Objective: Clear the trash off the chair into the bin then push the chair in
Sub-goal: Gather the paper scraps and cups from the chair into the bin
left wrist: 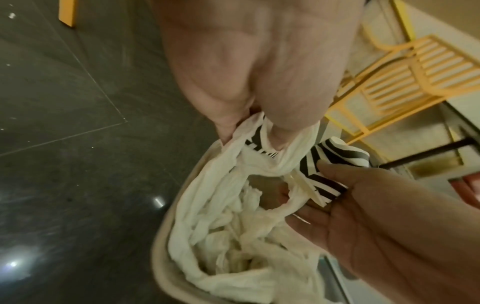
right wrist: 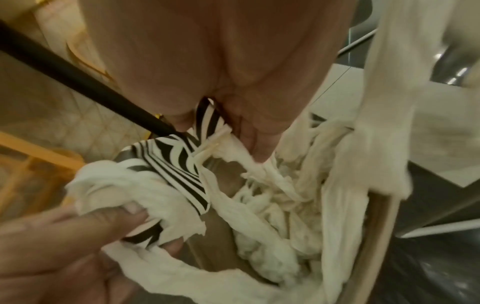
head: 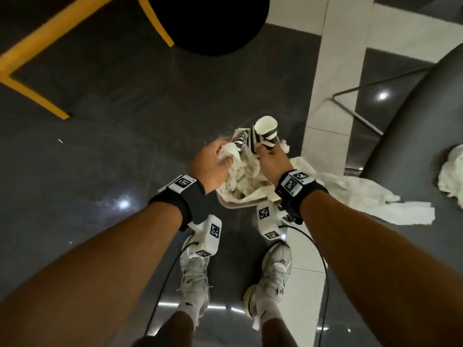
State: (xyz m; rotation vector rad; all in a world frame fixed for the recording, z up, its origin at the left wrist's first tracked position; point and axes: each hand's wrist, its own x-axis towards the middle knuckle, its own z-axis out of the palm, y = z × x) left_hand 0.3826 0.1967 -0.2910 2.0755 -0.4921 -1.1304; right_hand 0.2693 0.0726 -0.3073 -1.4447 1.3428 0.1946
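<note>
**Risk notes: releasing a mixed load over the bin**

The left hand (head: 213, 162) has its fingers curled round a wad of white tissue (head: 231, 152), with a striped paper piece (head: 239, 140) caught in the same grip. The right hand (head: 270, 159) pinches the base of a striped paper cup (head: 265, 132), which points mouth-up and tilted away from the person. Both hands are over the bin (left wrist: 179, 273), just above its opening.

The bin stands on the floor in front of the person's shoes (head: 195, 276) and already holds a loose pile of crumpled paper (right wrist: 272, 236). A long paper strip (head: 363, 196) runs out over the bin's right rim and trails across the floor towards the grey chair (head: 413, 121). One more crumpled tissue (head: 453, 171) lies on the chair seat.

Likely faults, as judged from this position:

- **Spill over the rim.** The cup is held near the far edge of the opening. Released while tilted, it may bounce off the piled paper and roll onto the floor.
- **Snagged release.** Tissue and striped paper are tangled in the left hand. Opening the fingers may drop only part of the load.
- **Dragged strip.** The trailing strip is only partly in the bin. A foot or the chair leg could catch it and pull paper back out, or tip the light bin.
- **Missed item.** Pushing the chair in with the tissue left on the seat would leave the clearing incomplete.

A yellow chair (head: 35, 53) and a black round seat (head: 208, 23) stand beyond the bin, well apart from it.
</note>
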